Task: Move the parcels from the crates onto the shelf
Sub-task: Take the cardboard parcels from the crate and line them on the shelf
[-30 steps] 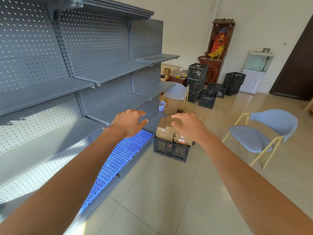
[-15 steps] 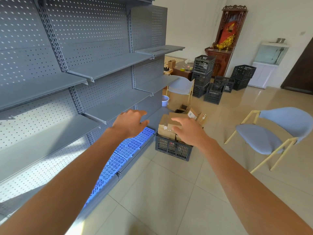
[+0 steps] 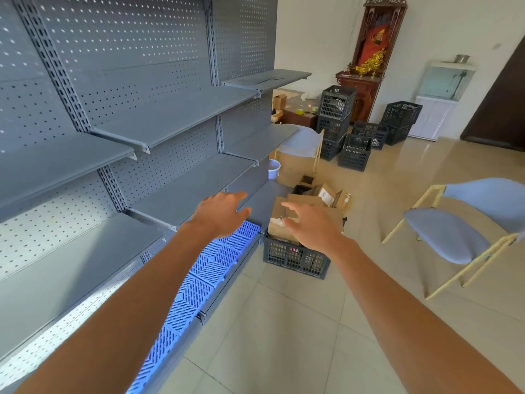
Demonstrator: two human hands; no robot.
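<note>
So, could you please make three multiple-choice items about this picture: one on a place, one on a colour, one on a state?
1. Where does the crate with parcels stand?
A. on the floor by the shelf's end
B. on a chair
C. on the top shelf

2. What colour are the grid panels at the foot of the shelf?
A. red
B. blue
C. green

3. How are the two hands?
A. both clasp a parcel
B. one holds a crate
C. both open and empty

Key:
1 A, the crate rests on floor tiles.
2 B, the panels are bright blue.
3 C, the left hand and right hand have spread fingers and hold nothing.
</note>
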